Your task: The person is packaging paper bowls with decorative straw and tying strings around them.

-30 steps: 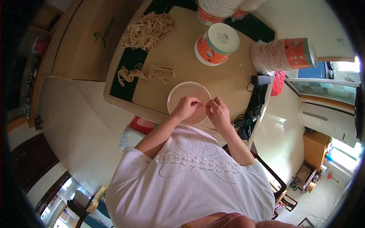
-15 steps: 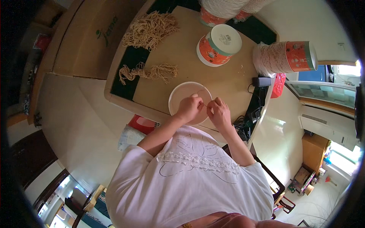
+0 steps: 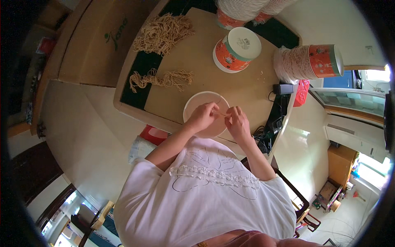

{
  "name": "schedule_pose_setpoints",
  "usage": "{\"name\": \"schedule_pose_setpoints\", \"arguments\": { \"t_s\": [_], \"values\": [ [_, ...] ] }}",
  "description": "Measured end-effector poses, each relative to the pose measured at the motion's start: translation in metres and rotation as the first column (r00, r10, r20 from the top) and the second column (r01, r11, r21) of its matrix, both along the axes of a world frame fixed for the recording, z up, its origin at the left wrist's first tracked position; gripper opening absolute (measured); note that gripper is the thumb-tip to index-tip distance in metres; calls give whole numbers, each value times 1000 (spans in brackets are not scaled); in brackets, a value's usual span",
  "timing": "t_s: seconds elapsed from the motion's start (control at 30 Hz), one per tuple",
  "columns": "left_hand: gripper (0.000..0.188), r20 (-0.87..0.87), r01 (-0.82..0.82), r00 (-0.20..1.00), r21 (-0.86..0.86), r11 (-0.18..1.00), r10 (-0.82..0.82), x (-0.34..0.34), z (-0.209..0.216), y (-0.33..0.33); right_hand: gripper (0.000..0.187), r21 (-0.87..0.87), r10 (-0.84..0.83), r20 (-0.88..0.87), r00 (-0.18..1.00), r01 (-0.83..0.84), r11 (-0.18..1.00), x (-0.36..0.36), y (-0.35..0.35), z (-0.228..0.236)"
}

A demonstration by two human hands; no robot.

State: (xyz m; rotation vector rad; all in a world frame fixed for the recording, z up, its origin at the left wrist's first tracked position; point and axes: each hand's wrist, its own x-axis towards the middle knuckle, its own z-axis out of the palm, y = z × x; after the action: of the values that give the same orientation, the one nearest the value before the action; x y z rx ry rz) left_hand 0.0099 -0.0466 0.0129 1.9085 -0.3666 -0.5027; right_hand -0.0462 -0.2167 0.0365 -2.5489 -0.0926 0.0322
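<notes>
Tan string [image 3: 223, 114] links pinching left hand [image 3: 202, 117] and right hand [image 3: 238, 124] above one bowl [image 3: 194, 108] (two bundles [image 3: 163, 35] beyond).

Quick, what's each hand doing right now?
Left hand: closed, pinching a thin tan string.
Right hand: closed, pinching that string too.

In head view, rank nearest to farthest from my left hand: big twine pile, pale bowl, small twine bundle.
1. Pale bowl, beneath your left hand.
2. Small twine bundle, ahead and left.
3. Big twine pile, beyond the bundle.
</notes>
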Motion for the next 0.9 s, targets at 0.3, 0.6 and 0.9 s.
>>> {"name": "schedule_pose_setpoints", "arguments": {
  "t_s": [0.3, 0.6, 0.9],
  "values": [
    [5, 90, 46, 993, 245, 968, -70, -1, -39, -2, 29, 211, -135, -207, 969, 179, 961, -8, 8, -1],
    [8, 107, 61, 988, 395, 917, -111, -1, -35, -24, 26, 204, -154, -138, 978, 181, 962, -13, 12, -8],
    [9, 106, 34, 991, 353, 935, -76, -2, -54, -18, 24, 287, -182, -147, 972, 218, 933, -14, 15, -4]
  ]
}}
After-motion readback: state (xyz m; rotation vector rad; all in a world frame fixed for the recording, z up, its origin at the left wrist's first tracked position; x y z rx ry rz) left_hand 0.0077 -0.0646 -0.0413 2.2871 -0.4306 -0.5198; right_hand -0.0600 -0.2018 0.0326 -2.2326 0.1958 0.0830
